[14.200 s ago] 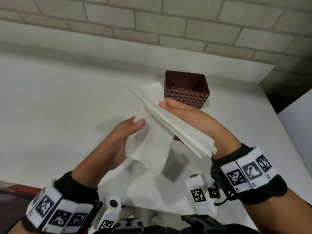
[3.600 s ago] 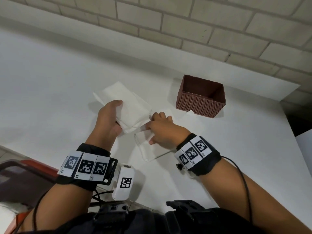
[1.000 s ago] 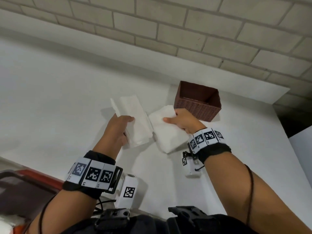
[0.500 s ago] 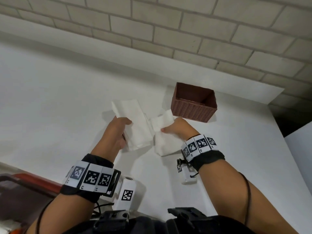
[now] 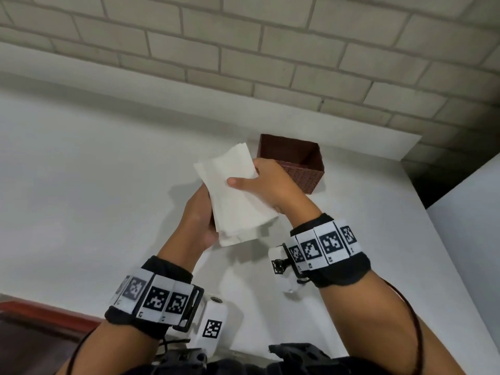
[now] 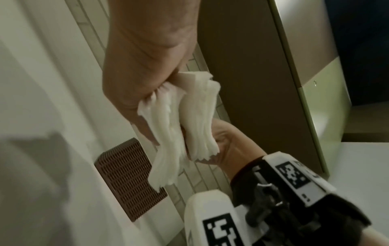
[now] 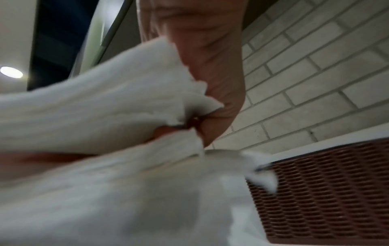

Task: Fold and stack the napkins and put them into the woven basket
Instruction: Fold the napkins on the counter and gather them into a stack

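Folded white napkins stacked mid-frame above the white table, left hand cupping beneath, right hand pinching the top bundle, brown woven basket just behind, upper right.

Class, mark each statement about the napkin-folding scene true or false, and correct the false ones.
1. Both hands hold the napkins. True: the left hand and right hand grip them together.
2. The woven basket is already full of napkins. False: no napkins show in the part of its inside that is in view.
3. The napkins lie flat on the table. False: they are held above it.
4. The basket is brown. True.
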Demonstrator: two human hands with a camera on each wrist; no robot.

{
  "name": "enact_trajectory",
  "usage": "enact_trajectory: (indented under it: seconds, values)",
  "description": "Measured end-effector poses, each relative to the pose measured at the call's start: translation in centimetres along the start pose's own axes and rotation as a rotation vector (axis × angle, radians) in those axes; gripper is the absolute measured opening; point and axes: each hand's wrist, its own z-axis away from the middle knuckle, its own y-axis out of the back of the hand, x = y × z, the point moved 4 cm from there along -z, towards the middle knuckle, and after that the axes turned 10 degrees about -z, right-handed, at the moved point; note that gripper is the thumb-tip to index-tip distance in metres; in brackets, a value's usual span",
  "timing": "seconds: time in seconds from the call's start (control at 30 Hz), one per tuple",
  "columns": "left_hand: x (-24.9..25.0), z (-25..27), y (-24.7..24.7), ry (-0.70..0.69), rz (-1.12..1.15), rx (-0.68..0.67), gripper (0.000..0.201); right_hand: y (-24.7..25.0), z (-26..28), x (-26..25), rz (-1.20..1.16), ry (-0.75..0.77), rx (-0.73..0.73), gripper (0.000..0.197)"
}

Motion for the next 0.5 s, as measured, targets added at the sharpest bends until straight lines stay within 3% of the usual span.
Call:
enact_trajectory:
  seconds: [0.1, 0.17, 0.37, 0.5]
  values:
    - [-0.5, -0.5, 0.2, 0.016, 0.059, 0.005, 0.056, 0.5, 0.1, 0.3, 0.051, 0.008, 0.04, 0.032]
    - [-0.6, -0.5, 0.0, 0.028, 0.09, -0.008, 0.062, 0.6, 0.0, 0.3, 0.079, 0.019, 0.062, 0.039]
    - [-1.0, 0.0, -0.6, 0.026, 0.069, 0.037, 0.042, -0.7, 0.5, 0.0, 0.198, 0.091, 0.117, 0.043]
    - [-1.0, -0.1, -0.1, 0.019, 0.248, 0.001, 0.039, 2.4, 1.7, -0.6, 0.134, 0.03, 0.292, 0.042]
